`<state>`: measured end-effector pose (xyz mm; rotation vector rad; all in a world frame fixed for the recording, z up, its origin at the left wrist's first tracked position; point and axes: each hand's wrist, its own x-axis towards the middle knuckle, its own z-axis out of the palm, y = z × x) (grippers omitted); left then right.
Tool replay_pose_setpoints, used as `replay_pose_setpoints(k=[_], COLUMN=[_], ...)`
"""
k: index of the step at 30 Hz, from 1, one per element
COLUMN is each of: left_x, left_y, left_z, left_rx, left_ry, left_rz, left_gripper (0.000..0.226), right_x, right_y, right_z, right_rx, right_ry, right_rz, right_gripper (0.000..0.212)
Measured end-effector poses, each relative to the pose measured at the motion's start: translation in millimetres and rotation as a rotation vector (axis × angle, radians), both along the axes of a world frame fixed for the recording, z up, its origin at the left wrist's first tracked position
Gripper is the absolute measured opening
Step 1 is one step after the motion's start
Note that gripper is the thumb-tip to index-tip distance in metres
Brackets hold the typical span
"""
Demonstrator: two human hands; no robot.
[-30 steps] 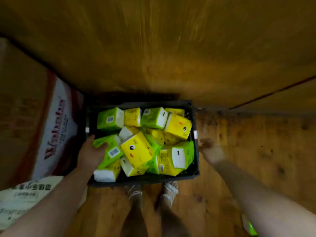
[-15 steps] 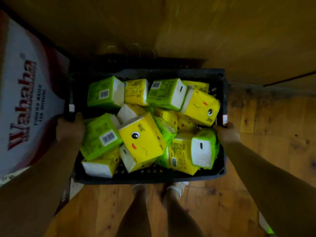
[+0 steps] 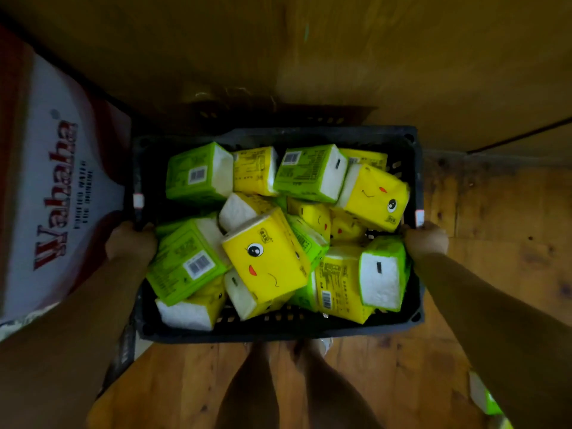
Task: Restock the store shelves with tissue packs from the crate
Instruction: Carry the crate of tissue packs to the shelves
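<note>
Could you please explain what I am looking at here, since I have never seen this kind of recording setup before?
There is no machine here: a person wears a camera on the head, so the one current picture looks down along their arms. The left hand grips the left side of a black plastic crate, and the right hand grips the right side. The crate is piled loosely with tissue packs in green and yellow wrappers, some printed with cartoon faces. To the left is a white and red carton labelled Wahaha. Beneath is a wooden floor, and the person's legs show below the crate. Whether the crate is lifted off the floor I cannot tell.
</note>
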<state>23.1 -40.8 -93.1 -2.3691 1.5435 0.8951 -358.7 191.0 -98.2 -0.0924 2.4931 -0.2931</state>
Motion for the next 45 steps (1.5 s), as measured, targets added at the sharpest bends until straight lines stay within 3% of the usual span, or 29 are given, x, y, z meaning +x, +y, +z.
replay_pose_setpoints(k=[13, 18, 25, 30, 35, 45], left_x=[-37.9, -38.0, -35.4, -15.0, 20.3, 98.6], left_y=[63.6, 115.6, 198.1, 276.3, 367.0, 523.0], left_z=[156.3, 201.9, 248.5, 266.5, 282.9, 297.3], left_rx=[-0.088, -0.122, -0.121, -0.141, -0.162, -0.135], left_ry=[0.043, 0.095, 0.108, 0.085, 0.054, 0.085], left_rz=[-0.182, -0.286, -0.440, -0.439, -0.414, -0.369], left_gripper=[0.041, 0.037, 0.038, 0.037, 0.036, 0.036], right_x=[6.1, 36.7, 86.2, 124.0, 149.1, 206.2], right_y=[115.9, 197.4, 315.5, 404.3, 486.4, 629.5], right_z=[172.9, 223.3, 264.0, 273.8, 292.4, 319.9], right_rx=[-0.024, -0.039, -0.052, -0.140, -0.089, -0.043], right_ry=[0.041, 0.138, 0.184, 0.152, 0.151, 0.176], right_rz=[-0.165, -0.252, -0.400, -0.513, -0.422, -0.314], right_gripper=[0.043, 0.037, 0.033, 0.016, 0.031, 0.034])
